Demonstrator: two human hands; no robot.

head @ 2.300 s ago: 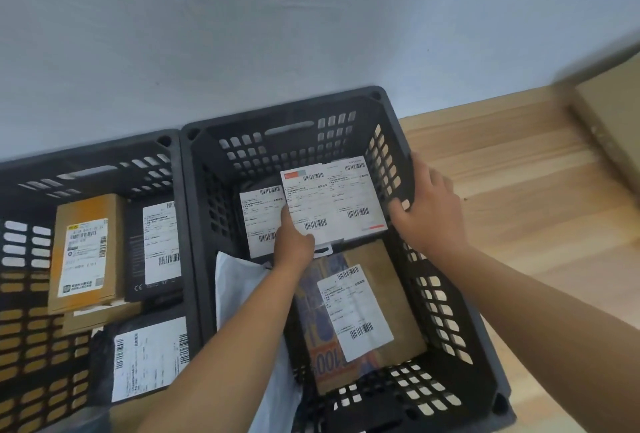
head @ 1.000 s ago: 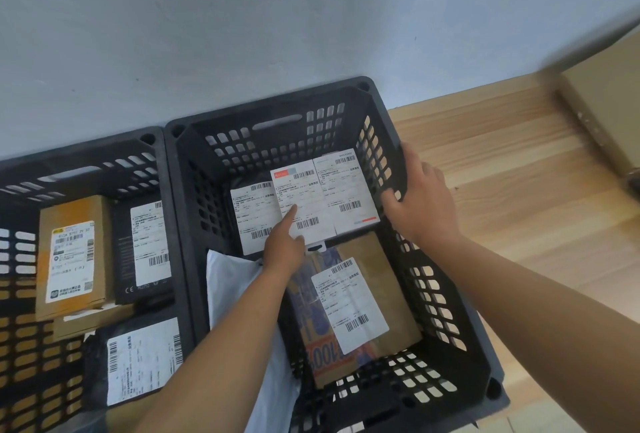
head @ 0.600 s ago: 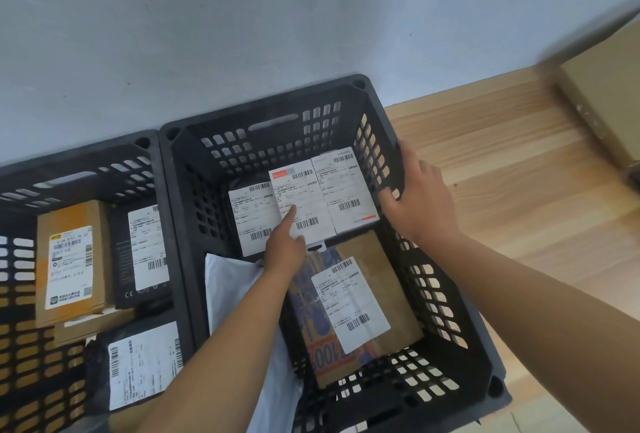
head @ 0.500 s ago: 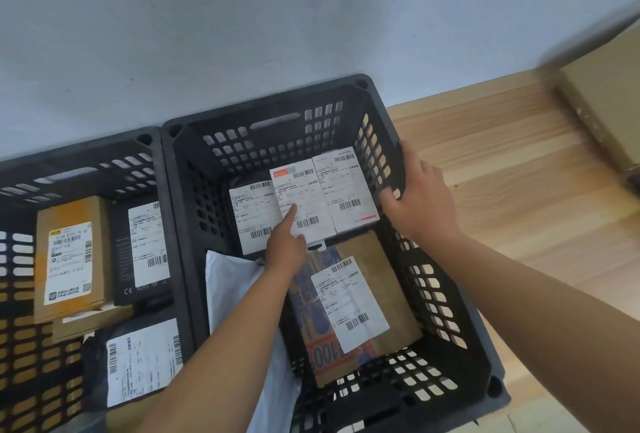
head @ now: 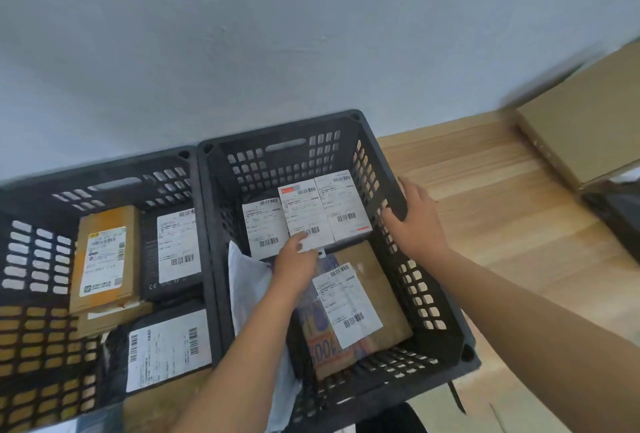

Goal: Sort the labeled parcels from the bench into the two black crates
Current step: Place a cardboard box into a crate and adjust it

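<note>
Head view: little has shifted over the last second. The left hand presses a straight finger on the labeled parcel at the far end of the right crate. The right hand grips that crate's right rim (parcel seemingly placed).

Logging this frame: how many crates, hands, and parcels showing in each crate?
Black crates: 2
Hands: 2
Parcels showing, left crate: 4
Parcels showing, right crate: 4
Total: 12
</note>
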